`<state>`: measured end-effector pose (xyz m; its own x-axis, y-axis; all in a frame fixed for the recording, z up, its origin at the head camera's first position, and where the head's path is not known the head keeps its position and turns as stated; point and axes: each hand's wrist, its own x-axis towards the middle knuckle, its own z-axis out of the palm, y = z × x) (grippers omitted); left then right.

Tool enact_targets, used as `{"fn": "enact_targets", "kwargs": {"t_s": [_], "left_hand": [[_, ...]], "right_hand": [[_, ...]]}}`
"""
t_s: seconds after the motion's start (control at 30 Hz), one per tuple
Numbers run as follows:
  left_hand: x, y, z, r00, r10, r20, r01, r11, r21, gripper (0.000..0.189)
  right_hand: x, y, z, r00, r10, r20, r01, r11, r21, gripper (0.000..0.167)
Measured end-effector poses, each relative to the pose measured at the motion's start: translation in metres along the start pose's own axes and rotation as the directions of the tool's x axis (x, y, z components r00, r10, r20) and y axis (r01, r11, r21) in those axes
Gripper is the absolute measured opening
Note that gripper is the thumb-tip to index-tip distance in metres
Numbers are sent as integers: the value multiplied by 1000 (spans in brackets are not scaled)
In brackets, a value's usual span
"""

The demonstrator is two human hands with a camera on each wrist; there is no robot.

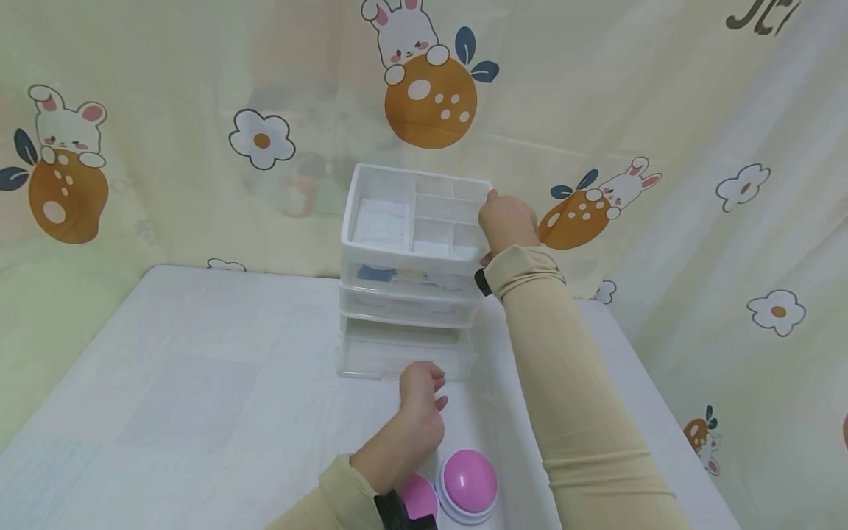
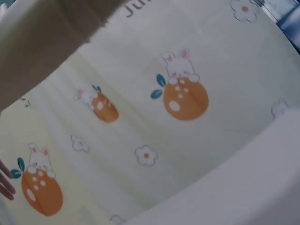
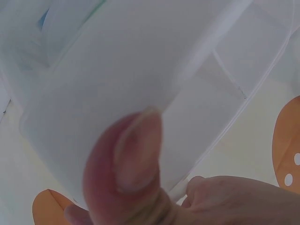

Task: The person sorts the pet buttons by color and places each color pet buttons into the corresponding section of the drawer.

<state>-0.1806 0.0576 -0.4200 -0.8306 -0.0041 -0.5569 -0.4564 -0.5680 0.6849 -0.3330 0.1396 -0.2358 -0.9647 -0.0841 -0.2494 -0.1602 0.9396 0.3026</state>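
A white plastic drawer organizer point(image 1: 411, 254) has a divided top tray and clear drawers below. Its bottom drawer point(image 1: 371, 350) is pulled out toward me and looks bare inside. My right hand point(image 1: 509, 221) grips the organizer's upper right side; in the right wrist view its thumb point(image 3: 126, 164) presses against the translucent wall point(image 3: 108, 75). My left hand point(image 1: 421, 412) is at the bottom drawer's front edge, its fingers loosely bent and overlapping the edge. The left wrist view catches only some fingers point(image 2: 6, 182) at its left border.
Two pink-topped round things, one point(image 1: 470, 482) with a white base and another point(image 1: 419, 497) partly hidden by my left wrist, sit close to me on the white table point(image 1: 199, 383). A patterned curtain point(image 1: 298, 66) hangs right behind the organizer. The middle drawers are closed; something blue point(image 1: 376, 273) shows in the upper one.
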Motion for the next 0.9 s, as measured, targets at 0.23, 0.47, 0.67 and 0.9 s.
{"fn": "enact_targets", "kwargs": {"t_s": [0.23, 0.47, 0.67, 0.9], "left_hand": [[-5, 4, 4, 817, 220, 532, -472, 786, 399, 29], [-1, -4, -3, 402, 272, 875, -841, -269, 470, 25], [25, -5, -14, 418, 395, 818, -533, -623, 573, 34], [39, 11, -29, 627, 347, 697, -434, -587, 683, 46]], "right_hand": [[-4, 1, 5, 999, 6, -52, -6, 1000, -8, 109], [-3, 2, 7, 998, 10, -55, -9, 1000, 12, 108], [1, 1, 6, 1000, 15, -28, -14, 1000, 8, 112], [-1, 1, 4, 999, 44, -15, -43, 998, 54, 113]]}}
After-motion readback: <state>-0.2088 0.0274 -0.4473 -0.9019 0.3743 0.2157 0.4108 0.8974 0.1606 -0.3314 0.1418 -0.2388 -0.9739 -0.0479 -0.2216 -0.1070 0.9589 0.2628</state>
